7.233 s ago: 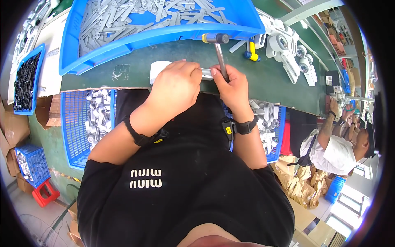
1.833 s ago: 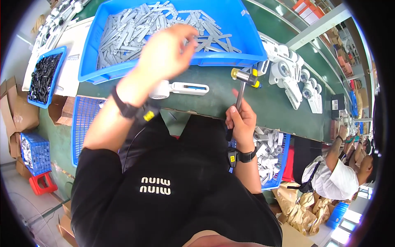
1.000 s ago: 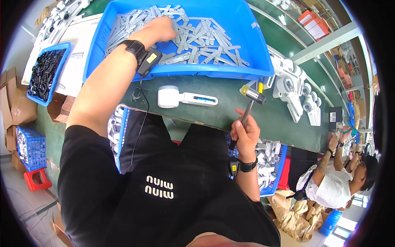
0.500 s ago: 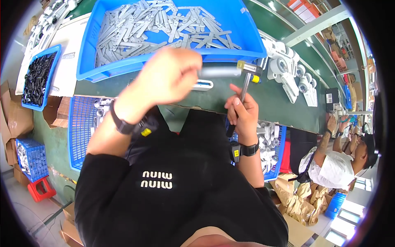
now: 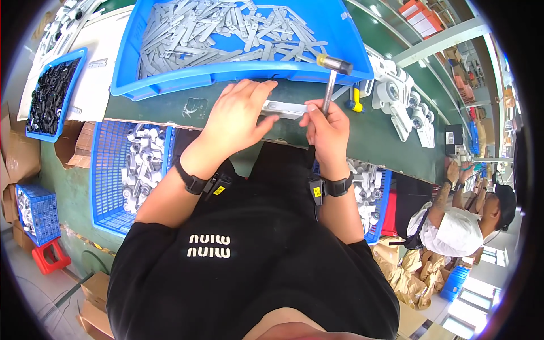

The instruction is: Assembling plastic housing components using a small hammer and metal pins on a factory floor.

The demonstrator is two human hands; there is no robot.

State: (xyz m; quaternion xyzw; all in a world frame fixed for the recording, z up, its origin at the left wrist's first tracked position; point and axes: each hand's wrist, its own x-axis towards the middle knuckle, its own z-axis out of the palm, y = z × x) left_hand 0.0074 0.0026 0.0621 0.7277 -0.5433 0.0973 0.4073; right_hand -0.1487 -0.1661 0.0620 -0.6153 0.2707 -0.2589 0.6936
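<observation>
On the green bench edge, my left hand (image 5: 241,116) has its thumb and fingers around the left end of a pale grey slotted metal strip (image 5: 288,109). My right hand (image 5: 330,129) is closed round the handle of a small hammer (image 5: 330,90), whose head points up and away from me, with a yellowish face and a black one. The right fingertips also touch or nearly touch the strip's right end. Just beyond both hands stands a large blue bin (image 5: 192,85) with many loose grey strips (image 5: 215,34) inside. A yellow and dark blue object (image 5: 355,102) lies right of the hammer.
White castor-like parts (image 5: 396,96) lie on the bench at right. A blue tray of black parts (image 5: 83,55) sits at left. Blue crates (image 5: 107,187) with white parts stand below the bench edge. A red stool (image 5: 52,258) is at lower left. Another person (image 5: 447,226) works at far right.
My left hand has come down, and its strip, blurred before, now lies still near the bench edge. The hammer is now more upright, and my right hand has moved in to the strip's end.
</observation>
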